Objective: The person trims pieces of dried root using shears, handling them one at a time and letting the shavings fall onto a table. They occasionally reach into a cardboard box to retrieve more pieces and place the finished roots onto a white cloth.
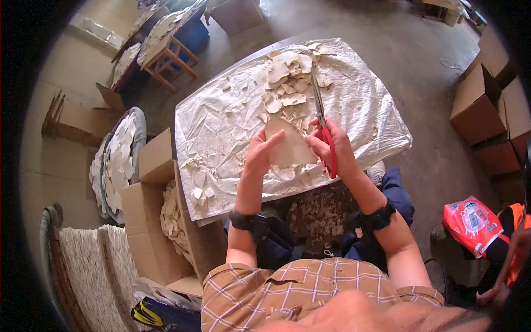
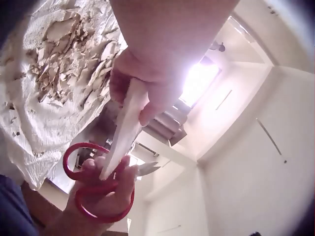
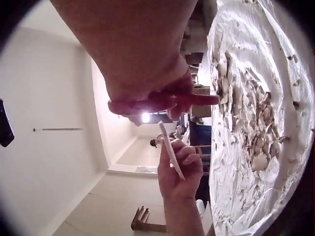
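Two hands point(image 1: 259, 152) and two black bands point(image 1: 381, 217). Just one pair of scissors point(image 1: 332, 155), with two red loops point(image 2: 101, 219) and two blades point(image 2: 147, 168). One flat piece point(image 1: 286, 148). Lots and lots of bits point(image 1: 292, 99), too many to count, on one white cloth point(image 1: 362, 119). One open box point(image 1: 145, 213) on the left. Looks like at least three boxes point(image 1: 470, 105) on the right. One wood stool point(image 1: 166, 69). One red bag point(image 1: 464, 218). One shirt point(image 1: 332, 282).

The left grip point(image 2: 150, 73) pinches a thin, pale piece point(image 2: 125, 125) between thumb and fingers. Below, the right grip point(image 2: 110, 196) holds red-handled scissors point(image 2: 104, 189), its fingertips touching the piece's lower end. Brownish scraps point(image 2: 64, 66) lie on crumpled white cloth point(image 2: 22, 110) at upper left.
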`<state>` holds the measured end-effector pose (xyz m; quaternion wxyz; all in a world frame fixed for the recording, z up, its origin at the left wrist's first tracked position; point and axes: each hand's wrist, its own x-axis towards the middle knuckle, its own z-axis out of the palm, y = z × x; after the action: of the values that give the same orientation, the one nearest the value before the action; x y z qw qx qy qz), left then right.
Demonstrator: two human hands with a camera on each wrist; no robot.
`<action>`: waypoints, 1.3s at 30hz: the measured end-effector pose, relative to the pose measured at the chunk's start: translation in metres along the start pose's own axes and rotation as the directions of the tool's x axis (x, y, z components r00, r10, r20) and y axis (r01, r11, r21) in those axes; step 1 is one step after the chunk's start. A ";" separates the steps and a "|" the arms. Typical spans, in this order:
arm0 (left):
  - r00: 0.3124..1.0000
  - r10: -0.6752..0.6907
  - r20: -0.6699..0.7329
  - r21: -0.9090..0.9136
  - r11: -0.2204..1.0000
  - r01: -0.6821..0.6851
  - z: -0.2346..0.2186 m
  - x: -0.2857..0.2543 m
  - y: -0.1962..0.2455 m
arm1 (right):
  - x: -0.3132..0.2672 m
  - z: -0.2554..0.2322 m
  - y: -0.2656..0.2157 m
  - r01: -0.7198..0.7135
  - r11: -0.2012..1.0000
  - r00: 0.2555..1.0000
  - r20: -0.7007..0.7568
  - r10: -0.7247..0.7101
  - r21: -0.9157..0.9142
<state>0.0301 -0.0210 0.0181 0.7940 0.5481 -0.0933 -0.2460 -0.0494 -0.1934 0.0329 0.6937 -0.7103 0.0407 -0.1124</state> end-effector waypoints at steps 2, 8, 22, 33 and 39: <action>0.996 0.082 -0.036 -0.005 0.997 -0.082 -0.005 0.002 0.007 | -0.003 -0.003 -0.006 0.033 0.974 0.999 0.044 -0.024 -0.222; 0.955 0.261 -0.143 0.148 0.959 -0.240 -0.017 0.000 0.017 | -0.019 0.003 -0.013 0.243 0.723 0.968 0.211 -0.136 -0.647; 0.961 0.277 -0.002 0.142 0.951 -0.274 -0.010 -0.002 0.009 | -0.029 0.005 -0.007 0.221 0.719 0.974 0.189 -0.126 -0.659; 0.979 0.199 0.038 0.255 0.946 -0.202 -0.016 -0.003 0.007 | -0.031 0.004 0.003 0.232 0.714 0.970 0.206 -0.125 -0.660; 0.976 0.210 0.065 0.228 0.949 -0.220 -0.010 -0.006 0.006 | -0.031 0.004 -0.001 0.264 0.801 0.963 0.196 -0.185 -0.538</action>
<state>0.0306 -0.0081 0.0202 0.7440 0.6192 -0.1967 -0.1564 -0.0786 -0.1834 0.0308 0.4384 -0.8875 -0.0594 -0.1290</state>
